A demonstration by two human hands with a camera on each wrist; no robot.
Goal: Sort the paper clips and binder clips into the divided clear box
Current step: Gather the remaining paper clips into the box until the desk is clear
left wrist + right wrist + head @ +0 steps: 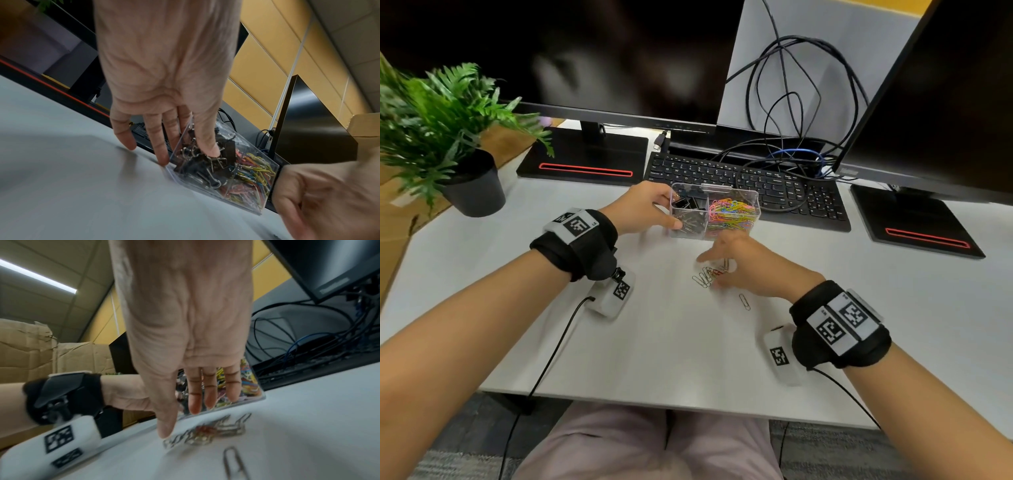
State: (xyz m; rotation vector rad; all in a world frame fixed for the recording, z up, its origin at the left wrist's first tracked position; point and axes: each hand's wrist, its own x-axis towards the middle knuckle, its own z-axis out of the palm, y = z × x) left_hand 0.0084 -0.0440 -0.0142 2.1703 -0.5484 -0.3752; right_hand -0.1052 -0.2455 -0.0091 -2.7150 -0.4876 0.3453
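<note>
The divided clear box (732,192) stands on the white desk in front of the keyboard. It holds black binder clips (690,202) at the far left, silver clips (688,223) at the near left and coloured paper clips (732,214) on the right. My left hand (671,211) grips the box's left end, thumb on the near side and fingers on the far side; the left wrist view shows the left hand (187,154) on the box (257,206). My right hand (710,270) hovers with straight fingers over a small pile of paper clips (705,275). A lone silver clip (744,302) lies nearer me.
A black keyboard (750,185) lies just behind the box, with tangled cables (791,150) beyond it. Two monitor stands (585,161) flank the keyboard. A potted plant (472,185) stands at the far left. The desk's front edge (654,404) runs near my lap.
</note>
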